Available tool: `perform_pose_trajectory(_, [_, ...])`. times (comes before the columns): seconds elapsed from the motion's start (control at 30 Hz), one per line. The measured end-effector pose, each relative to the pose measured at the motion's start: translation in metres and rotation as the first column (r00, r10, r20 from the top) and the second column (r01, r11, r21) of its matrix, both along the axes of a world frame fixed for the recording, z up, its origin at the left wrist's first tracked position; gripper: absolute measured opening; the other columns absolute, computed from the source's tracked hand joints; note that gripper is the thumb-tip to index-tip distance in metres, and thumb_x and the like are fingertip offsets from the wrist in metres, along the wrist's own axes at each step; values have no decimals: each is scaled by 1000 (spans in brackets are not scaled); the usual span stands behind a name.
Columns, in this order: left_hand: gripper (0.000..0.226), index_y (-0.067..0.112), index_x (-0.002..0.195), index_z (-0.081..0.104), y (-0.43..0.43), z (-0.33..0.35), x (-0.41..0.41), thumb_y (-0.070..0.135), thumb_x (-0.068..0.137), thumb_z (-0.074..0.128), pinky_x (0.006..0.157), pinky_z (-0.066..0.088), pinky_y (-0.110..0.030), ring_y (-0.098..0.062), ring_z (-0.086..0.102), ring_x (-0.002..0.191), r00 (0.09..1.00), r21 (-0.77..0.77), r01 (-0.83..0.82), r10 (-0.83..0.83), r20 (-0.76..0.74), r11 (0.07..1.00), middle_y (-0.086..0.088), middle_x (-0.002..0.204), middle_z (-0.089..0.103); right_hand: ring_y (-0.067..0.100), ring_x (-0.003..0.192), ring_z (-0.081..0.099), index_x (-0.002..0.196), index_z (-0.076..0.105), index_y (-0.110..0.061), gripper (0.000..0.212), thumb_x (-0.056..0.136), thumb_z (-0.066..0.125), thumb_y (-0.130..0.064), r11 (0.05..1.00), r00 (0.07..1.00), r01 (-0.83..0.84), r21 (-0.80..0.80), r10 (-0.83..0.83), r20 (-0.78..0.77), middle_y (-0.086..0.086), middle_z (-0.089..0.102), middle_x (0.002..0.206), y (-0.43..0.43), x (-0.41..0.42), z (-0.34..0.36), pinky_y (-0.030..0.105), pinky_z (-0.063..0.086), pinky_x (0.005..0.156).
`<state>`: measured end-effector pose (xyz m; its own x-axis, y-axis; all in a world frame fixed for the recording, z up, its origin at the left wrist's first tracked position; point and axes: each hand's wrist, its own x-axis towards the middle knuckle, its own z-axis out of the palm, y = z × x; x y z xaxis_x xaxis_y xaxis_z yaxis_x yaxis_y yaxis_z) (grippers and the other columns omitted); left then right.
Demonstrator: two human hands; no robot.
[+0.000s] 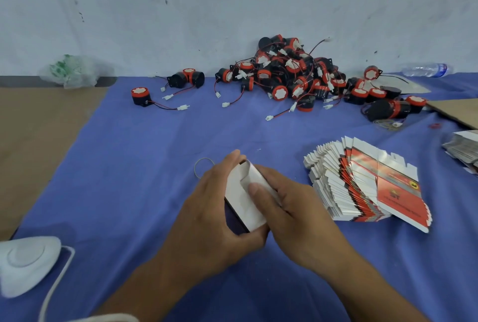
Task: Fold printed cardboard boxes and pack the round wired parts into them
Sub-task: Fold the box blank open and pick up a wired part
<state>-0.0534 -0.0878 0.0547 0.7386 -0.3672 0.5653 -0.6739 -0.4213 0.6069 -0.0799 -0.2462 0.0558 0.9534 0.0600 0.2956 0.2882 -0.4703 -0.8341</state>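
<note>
Box [245, 197] gripped by both hands at desk [129, 166] centre: left hand [214, 207] wrapped round side, right hand [289, 207] thumb pressed on flap. Flat boxes [367, 182] fanned right. Parts [292, 73] piled at far edge.

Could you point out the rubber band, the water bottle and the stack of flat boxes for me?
Rubber band [199, 166]: head view, on its left curve.
Water bottle [424, 69]: head view, on its clear body.
Flat boxes [393, 192]: head view, on the top box's printed red face.
</note>
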Motion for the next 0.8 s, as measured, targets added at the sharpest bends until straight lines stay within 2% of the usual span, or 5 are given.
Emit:
perform_pose_trajectory(0.3, [87,0,138,47,1,-5,5,49,69,67,99,37,-9,-10,50,123,996,61,-25,20,92,998,2,135,54,-16,116,50,146,42,-46,48,98,38,-54,996,990,25,91,-12,-142,-24,61,116,6,3,-3,12,38,96])
perform_pose_trajectory(0.53, [91,-4,139,45,-3,-16,8,43,70,80,102,39,-15,-17,50,123,986,160,-20,-7,166,987,-10,134,56,5,107,68,118,73,-27,37,98,56,-1,775,961,-15,632,185,-205,-7,75,114,5,5,4,13,52,78])
perform_pose_trajectory(0.6, [98,4,146,37,-1,-21,13,57,71,73,107,35,-16,-12,42,133,992,151,53,-70,109,987,-5,147,46,3,105,68,120,71,-30,39,95,62,-1,859,989,20,512,58,-134,-9,73,115,5,6,0,17,52,81])
perform_pose_trajectory(0.67, [99,19,152,27,2,-23,17,68,74,65,111,27,-12,-1,30,142,989,76,145,-144,-18,986,9,157,33,4,109,64,125,66,-34,48,87,70,-5,979,985,139,146,-153,85,-14,66,118,4,8,-5,21,49,90])
perform_pose_trajectory(0.8, [68,37,152,29,9,-28,28,54,90,53,113,33,-28,-10,27,146,972,6,227,-226,-68,974,12,160,24,6,116,48,145,44,-28,79,75,75,-9,898,930,175,-404,-16,366,-15,55,123,-11,14,-12,31,26,112])
